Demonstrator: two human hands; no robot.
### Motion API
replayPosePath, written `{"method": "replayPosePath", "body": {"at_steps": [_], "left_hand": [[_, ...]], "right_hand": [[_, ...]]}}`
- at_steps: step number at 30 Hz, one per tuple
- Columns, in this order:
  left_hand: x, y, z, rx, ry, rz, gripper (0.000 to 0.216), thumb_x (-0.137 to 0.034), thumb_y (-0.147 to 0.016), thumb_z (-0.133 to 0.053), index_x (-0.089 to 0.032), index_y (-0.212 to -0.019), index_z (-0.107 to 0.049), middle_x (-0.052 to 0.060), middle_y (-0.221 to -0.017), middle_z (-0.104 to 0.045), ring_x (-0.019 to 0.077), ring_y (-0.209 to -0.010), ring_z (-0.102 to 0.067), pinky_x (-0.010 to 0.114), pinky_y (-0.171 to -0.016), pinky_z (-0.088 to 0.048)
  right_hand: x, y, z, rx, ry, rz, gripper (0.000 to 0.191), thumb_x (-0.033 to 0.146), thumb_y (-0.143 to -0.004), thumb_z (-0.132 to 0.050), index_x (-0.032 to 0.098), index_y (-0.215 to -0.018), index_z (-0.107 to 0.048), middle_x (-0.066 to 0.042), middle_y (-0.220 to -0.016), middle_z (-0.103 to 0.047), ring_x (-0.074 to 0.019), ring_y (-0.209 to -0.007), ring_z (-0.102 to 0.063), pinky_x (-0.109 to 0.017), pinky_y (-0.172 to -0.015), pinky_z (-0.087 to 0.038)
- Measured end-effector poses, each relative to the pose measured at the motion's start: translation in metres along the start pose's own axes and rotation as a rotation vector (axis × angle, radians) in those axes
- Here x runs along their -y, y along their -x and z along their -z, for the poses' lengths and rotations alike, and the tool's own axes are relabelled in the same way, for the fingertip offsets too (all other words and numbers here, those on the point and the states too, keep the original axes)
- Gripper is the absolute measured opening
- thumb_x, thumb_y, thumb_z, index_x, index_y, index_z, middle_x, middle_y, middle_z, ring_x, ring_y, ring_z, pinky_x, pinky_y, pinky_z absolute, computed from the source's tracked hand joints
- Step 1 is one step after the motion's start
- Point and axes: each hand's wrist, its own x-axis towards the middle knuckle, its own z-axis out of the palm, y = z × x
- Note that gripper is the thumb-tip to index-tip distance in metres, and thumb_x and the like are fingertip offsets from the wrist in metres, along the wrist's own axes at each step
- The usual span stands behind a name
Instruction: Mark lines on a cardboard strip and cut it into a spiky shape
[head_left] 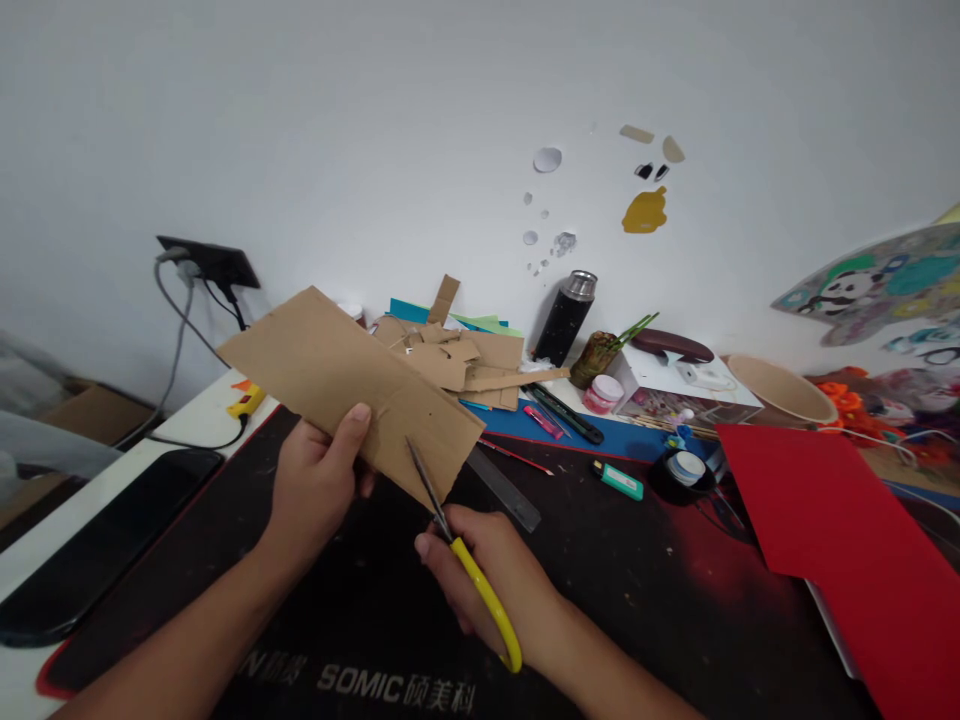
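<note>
My left hand point(319, 480) grips a long brown cardboard piece point(330, 375) by its lower edge, thumb on top, and holds it tilted above the dark desk mat point(637, 580). My right hand point(487, 580) is closed around yellow-handled scissors point(469, 565). Their blades point up and left and bite into the cardboard's lower edge near its right end.
Cardboard scraps point(457, 365) and coloured paper lie piled at the back. A metal ruler point(506, 490), pens, a green lighter point(616, 480), a tape roll point(679, 470), a black flask point(564, 315) and a red sheet point(832, 530) lie to the right. A black phone point(97, 545) and cables sit left.
</note>
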Motion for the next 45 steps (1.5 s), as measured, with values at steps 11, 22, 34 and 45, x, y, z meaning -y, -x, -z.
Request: {"method": "replayPosePath", "body": {"at_steps": [11, 22, 34, 45], "left_hand": [[0.008, -0.001, 0.002, 0.000, 0.046, 0.028, 0.038, -0.043, -0.101, -0.072, -0.024, -0.070, -0.060, -0.004, -0.052, -0.056, 0.0129, -0.036, -0.048, 0.024, -0.032, -0.037], [0.010, -0.002, 0.001, 0.022, 0.036, 0.020, 0.037, -0.043, -0.102, -0.068, -0.026, -0.070, -0.057, -0.003, -0.048, -0.055, 0.0144, -0.035, -0.047, 0.025, -0.032, -0.036], [0.015, -0.005, 0.004, 0.037, 0.071, 0.021, 0.036, -0.044, -0.103, -0.070, -0.025, -0.074, -0.058, -0.005, -0.051, -0.056, 0.0132, -0.036, -0.048, 0.025, -0.033, -0.036], [0.001, -0.003, 0.004, 0.027, 0.031, -0.007, 0.039, -0.041, -0.100, -0.070, -0.024, -0.067, -0.057, -0.004, -0.049, -0.055, 0.0122, -0.033, -0.047, 0.023, -0.031, -0.036]], "right_hand": [[0.003, -0.003, -0.003, -0.083, 0.120, 0.079, 0.033, 0.034, -0.104, -0.061, 0.022, -0.075, -0.050, 0.005, -0.065, -0.045, -0.0116, -0.061, -0.039, -0.026, -0.056, -0.029], [-0.001, -0.003, -0.010, -0.113, 0.113, 0.068, 0.036, 0.039, -0.103, -0.063, 0.022, -0.074, -0.049, 0.005, -0.064, -0.044, -0.0114, -0.061, -0.036, -0.026, -0.056, -0.030], [0.005, -0.003, -0.017, -0.140, 0.122, 0.035, 0.033, 0.031, -0.102, -0.063, 0.022, -0.074, -0.048, 0.005, -0.064, -0.043, -0.0115, -0.060, -0.037, -0.025, -0.055, -0.028], [-0.004, -0.002, -0.010, -0.036, -0.010, 0.002, 0.026, 0.044, -0.104, -0.066, 0.022, -0.091, -0.063, 0.003, -0.062, -0.060, -0.0122, -0.048, -0.054, -0.022, -0.048, -0.037]]}}
